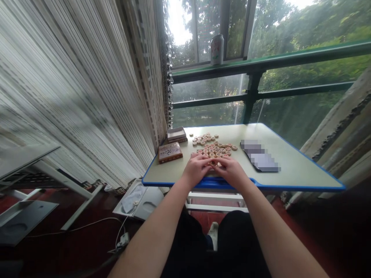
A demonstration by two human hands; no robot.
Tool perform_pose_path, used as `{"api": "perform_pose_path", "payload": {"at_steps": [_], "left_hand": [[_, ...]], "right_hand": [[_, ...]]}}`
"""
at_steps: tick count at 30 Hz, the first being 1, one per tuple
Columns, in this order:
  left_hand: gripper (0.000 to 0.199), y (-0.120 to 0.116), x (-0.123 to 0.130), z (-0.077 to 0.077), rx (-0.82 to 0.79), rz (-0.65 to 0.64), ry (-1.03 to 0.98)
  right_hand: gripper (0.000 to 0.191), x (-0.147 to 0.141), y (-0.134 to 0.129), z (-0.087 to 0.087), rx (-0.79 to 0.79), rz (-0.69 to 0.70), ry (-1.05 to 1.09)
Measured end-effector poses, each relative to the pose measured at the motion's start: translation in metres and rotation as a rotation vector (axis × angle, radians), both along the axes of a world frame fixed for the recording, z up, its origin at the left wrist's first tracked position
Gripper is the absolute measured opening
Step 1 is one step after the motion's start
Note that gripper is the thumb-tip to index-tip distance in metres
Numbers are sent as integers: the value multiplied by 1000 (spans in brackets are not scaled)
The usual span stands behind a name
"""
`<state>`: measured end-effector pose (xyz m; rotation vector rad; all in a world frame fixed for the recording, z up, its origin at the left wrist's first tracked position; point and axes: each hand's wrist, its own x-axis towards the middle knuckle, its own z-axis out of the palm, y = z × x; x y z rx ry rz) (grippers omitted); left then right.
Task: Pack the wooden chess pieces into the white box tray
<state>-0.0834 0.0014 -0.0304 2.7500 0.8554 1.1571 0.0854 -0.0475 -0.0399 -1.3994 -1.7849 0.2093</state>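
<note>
My left hand and my right hand meet at the near edge of the table. Their fingertips close from both sides on a round wooden Chinese chess piece with a dark character on top. Fingers partly hide the front row, so how many pieces they touch is unclear. Just beyond the fingertips, more Chinese chess pieces sit close together in rows. Farther back lies a looser cluster of pieces, some overlapping.
Left of the pieces are a brown printed box and an open box part. A blurred-out flat dark object lies on the right of the blue-edged table. A can stands on the green window rail.
</note>
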Motion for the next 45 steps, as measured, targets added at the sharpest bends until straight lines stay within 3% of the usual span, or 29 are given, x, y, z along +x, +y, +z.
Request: {"api": "perform_pose_path", "payload": {"at_steps": [15, 45], "left_hand": [[16, -5, -2, 2, -8, 18, 28], [22, -8, -1, 0, -58, 68, 59]], "right_hand": [[34, 8, 0, -1, -125, 17, 129], [30, 8, -6, -1, -68, -10, 57]]}}
